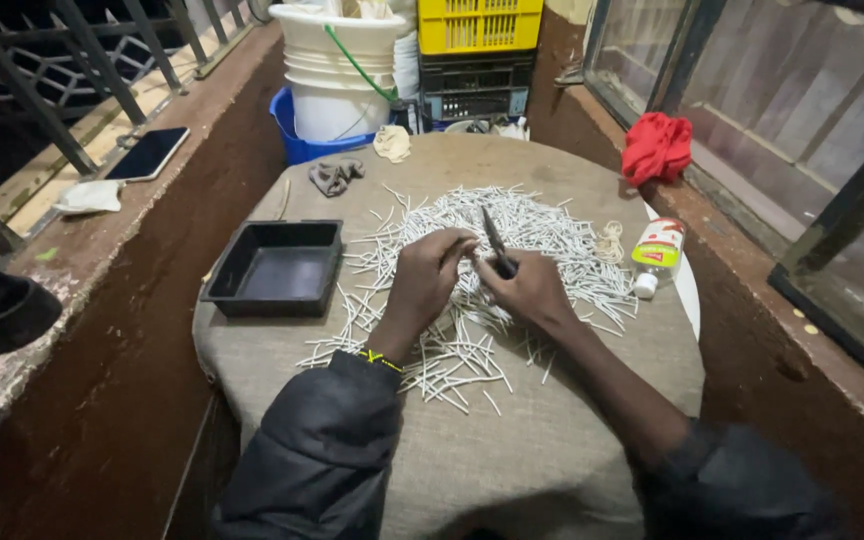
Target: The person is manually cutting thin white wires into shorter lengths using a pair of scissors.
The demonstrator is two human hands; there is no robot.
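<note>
Dim, warm overhead light; soft shadows, slightly blurred detail, wide-angle bending at edges.

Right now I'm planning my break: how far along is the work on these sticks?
Little looks finished: the black tray appears empty. The right hand holds a dark pointed tool against something the left hand pinches. The heap of white sticks remains on the table.

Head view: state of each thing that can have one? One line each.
black tray: upright, nothing in it.
white sticks: loose, spread in a heap on the cloth.
dark tool: held in the right hand, tip up.
left hand: fingers pinched beside the tool; what they hold is too small to tell.
plastic bottle: lying on its side, capped.
phone: flat on the ledge, screen dark.
</note>
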